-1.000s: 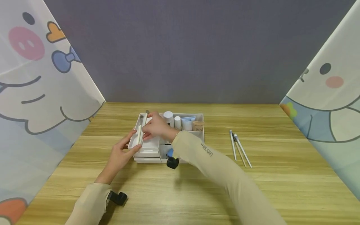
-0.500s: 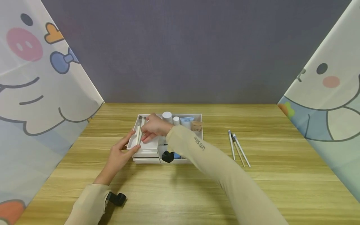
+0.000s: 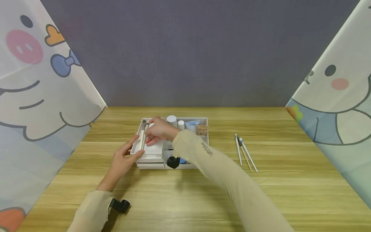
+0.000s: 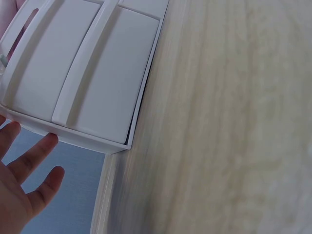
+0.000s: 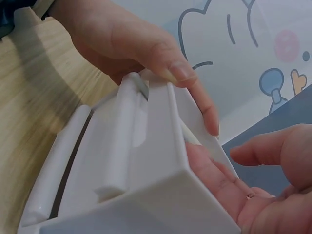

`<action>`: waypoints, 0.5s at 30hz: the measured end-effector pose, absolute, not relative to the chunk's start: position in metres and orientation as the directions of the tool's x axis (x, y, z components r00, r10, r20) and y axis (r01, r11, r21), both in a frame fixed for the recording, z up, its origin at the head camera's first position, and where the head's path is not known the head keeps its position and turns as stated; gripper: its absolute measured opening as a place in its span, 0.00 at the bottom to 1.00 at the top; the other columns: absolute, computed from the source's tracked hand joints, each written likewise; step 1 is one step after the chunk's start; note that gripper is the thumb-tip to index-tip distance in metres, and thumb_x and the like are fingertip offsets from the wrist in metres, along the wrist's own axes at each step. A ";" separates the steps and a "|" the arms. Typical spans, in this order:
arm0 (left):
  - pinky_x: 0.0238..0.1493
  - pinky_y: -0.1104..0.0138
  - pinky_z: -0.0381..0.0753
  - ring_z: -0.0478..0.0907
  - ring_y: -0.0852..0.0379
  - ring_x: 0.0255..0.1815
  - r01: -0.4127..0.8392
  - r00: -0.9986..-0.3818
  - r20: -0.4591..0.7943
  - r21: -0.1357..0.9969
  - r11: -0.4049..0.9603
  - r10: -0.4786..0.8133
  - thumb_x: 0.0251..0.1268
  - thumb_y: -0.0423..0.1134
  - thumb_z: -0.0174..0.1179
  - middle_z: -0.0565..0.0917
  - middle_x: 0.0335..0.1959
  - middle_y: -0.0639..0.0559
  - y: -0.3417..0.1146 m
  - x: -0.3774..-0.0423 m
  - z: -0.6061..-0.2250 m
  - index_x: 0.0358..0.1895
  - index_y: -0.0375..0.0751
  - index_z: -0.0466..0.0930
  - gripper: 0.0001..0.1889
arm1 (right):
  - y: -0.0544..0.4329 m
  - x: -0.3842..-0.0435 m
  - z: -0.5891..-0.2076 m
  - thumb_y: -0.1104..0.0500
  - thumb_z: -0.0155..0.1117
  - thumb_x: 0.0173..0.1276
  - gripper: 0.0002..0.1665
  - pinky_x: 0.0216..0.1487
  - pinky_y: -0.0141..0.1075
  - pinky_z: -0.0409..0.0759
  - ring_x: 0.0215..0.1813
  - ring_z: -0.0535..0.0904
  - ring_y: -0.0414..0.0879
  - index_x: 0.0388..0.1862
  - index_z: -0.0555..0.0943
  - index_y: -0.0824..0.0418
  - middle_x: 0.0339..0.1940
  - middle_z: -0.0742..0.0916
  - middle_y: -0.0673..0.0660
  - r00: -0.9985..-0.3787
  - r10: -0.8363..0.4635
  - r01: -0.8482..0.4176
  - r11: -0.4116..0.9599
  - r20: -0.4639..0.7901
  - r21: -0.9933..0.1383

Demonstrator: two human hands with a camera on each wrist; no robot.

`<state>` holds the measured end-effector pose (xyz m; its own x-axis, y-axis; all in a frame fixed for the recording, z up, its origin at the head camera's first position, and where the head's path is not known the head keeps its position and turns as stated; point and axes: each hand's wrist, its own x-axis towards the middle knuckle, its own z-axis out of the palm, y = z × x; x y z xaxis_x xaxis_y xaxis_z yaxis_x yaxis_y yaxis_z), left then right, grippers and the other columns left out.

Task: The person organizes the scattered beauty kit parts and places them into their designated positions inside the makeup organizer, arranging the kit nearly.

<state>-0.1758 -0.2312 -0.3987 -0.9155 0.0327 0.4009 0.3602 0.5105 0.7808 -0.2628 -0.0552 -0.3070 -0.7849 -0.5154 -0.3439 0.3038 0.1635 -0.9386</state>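
On the table stands a white makeup organizer [image 3: 150,158] with two drawers at its left front. In its top left tray lie a makeup brush [image 3: 142,137] with a pale handle and a second makeup brush [image 3: 146,130] close beside it. My right hand [image 3: 161,129] reaches into the tray, fingertips at the second brush; in the right wrist view its thumb stands apart from the fingers. My left hand [image 3: 123,159] steadies the organizer's left corner, thumb at the front rim. In the left wrist view straight fingers [image 4: 31,161] touch the organizer's side.
A white-capped jar [image 3: 172,120], a white-capped bottle [image 3: 181,124], a pale blue tube [image 3: 192,126] and a tan BB tube [image 3: 202,130] fill the organizer's back compartments. Several brushes [image 3: 245,154] lie on the table at right. Printed cloth panels flank the table.
The second makeup brush has come down into the tray beside the first. My right hand has loosened from it and stays over the tray; my left hand keeps its place.
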 end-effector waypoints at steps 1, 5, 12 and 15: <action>0.41 0.81 0.76 0.76 0.74 0.42 0.359 -0.916 0.400 0.781 0.510 0.031 0.62 0.29 0.68 0.72 0.69 0.36 -0.231 -0.176 -0.399 0.68 0.35 0.73 0.29 | -0.055 -0.262 -0.307 0.76 0.55 0.68 0.38 0.29 0.38 0.85 0.23 0.81 0.51 0.73 0.54 0.67 0.29 0.80 0.64 -0.786 -0.520 0.298 0.156 -0.335 -0.942; 0.41 0.81 0.76 0.76 0.72 0.42 0.355 -0.916 0.400 0.783 0.510 0.023 0.61 0.28 0.68 0.72 0.68 0.37 -0.231 -0.175 -0.398 0.68 0.35 0.73 0.29 | -0.055 -0.262 -0.310 0.76 0.55 0.68 0.36 0.34 0.41 0.86 0.26 0.81 0.51 0.72 0.56 0.67 0.33 0.82 0.64 -0.790 -0.543 0.270 0.110 -0.285 -0.957; 0.41 0.81 0.76 0.77 0.73 0.42 0.363 -0.912 0.410 0.784 0.503 0.020 0.61 0.27 0.68 0.72 0.69 0.37 -0.230 -0.174 -0.397 0.67 0.34 0.74 0.29 | -0.044 -0.264 -0.326 0.75 0.57 0.69 0.33 0.43 0.44 0.86 0.36 0.82 0.51 0.70 0.60 0.68 0.41 0.81 0.63 -0.800 -0.589 0.198 -0.082 -0.112 -0.977; 0.41 0.81 0.76 0.77 0.73 0.42 0.362 -0.914 0.404 0.786 0.501 0.027 0.62 0.28 0.68 0.71 0.69 0.37 -0.230 -0.175 -0.398 0.67 0.35 0.74 0.29 | -0.032 -0.261 -0.329 0.74 0.57 0.71 0.32 0.46 0.45 0.85 0.37 0.83 0.51 0.71 0.60 0.70 0.42 0.81 0.63 -0.796 -0.603 0.179 -0.136 -0.062 -0.974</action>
